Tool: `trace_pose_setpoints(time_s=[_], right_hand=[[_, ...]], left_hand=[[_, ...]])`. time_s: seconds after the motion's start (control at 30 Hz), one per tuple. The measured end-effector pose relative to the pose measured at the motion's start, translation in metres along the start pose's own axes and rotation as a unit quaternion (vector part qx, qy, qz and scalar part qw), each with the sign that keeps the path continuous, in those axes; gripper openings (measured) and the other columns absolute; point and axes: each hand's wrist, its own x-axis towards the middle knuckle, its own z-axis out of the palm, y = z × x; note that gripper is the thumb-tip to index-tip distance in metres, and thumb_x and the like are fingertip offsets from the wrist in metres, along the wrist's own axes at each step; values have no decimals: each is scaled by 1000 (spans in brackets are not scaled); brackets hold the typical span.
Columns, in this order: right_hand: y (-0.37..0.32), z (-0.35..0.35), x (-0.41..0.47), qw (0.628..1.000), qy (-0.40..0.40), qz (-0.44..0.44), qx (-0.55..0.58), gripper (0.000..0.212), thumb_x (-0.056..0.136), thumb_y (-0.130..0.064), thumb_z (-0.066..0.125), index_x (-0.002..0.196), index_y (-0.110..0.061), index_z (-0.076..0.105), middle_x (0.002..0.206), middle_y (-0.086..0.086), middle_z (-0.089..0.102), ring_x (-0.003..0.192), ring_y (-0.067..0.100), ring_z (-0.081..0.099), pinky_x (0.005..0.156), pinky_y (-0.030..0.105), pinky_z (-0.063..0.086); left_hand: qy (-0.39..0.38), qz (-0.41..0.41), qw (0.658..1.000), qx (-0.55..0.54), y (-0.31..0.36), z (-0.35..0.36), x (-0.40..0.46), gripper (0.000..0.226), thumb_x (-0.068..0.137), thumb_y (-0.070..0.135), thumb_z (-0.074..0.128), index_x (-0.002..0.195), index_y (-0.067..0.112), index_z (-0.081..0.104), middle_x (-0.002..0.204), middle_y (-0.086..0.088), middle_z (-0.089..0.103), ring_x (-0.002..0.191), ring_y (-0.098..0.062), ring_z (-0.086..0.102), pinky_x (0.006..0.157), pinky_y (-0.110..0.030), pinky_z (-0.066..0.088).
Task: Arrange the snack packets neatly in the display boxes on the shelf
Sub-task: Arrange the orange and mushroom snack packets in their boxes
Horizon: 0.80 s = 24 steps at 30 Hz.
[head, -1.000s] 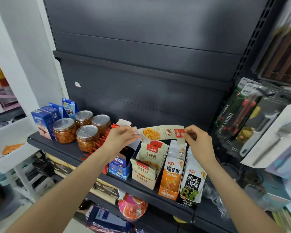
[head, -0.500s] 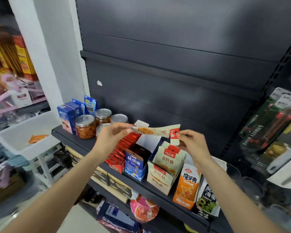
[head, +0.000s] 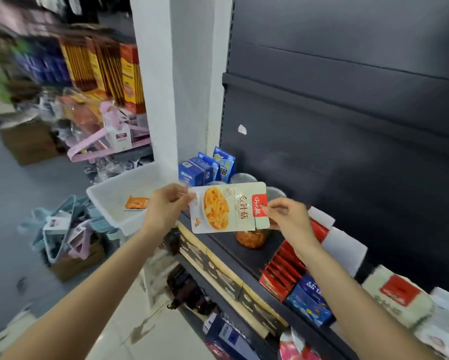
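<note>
Both hands, left hand (head: 166, 209) and right hand (head: 287, 216), pinch opposite ends of one snack packet (head: 228, 207), held flat in the air above the shelf (head: 246, 253). Step in hand: packet held for placement. The next move likely calls for turning it upright and lowering it into its matching display box (head: 397, 297) to the right.

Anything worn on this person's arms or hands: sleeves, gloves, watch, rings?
Nothing shows. Both forearms are bare as far as the frame's bottom edge, with no sleeve in view. The left hand and right hand wear no gloves, and no watch, band or ring is visible.
</note>
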Motion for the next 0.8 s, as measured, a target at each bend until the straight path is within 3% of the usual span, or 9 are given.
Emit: trace_pose_setpoints(time_s=[0.33, 0.4, 0.6, 0.8], right_hand=[[-21, 186, 80, 998, -46, -7, -36, 6, 89, -9, 61, 94, -6, 62, 84, -5, 63, 71, 0, 61, 48, 11, 48], [-22, 219, 96, 997, -57, -7, -57, 4, 88, -11, 62, 92, -12, 62, 90, -1, 66, 78, 7, 65, 52, 13, 48], [-14, 308, 152, 991, -100, 12, -86, 11, 86, -6, 63, 80, -16, 62, 91, 7, 69, 85, 20, 68, 77, 40, 57], [9, 396, 226, 986, -117, 57, -101, 12, 86, -2, 62, 84, -14, 63, 95, 10, 69, 87, 20, 66, 76, 35, 57]], left_hand=[[44, -112, 993, 19, -82, -130, 98, 12, 88, 12, 65, 80, 12, 56, 75, -9, 62, 65, -20, 61, 66, -33, 56], [59, -135, 989, 12, -97, -150, 117, 9, 88, 11, 65, 85, 9, 57, 78, -9, 62, 67, -21, 63, 62, -30, 56], [106, -182, 977, 18, -145, -194, 180, 7, 89, 10, 64, 85, 11, 58, 87, -14, 65, 76, -25, 65, 63, -33, 56], [116, -228, 966, 48, -205, -222, 265, 7, 89, 9, 62, 95, 5, 60, 94, -17, 66, 86, -30, 65, 68, -35, 58]])
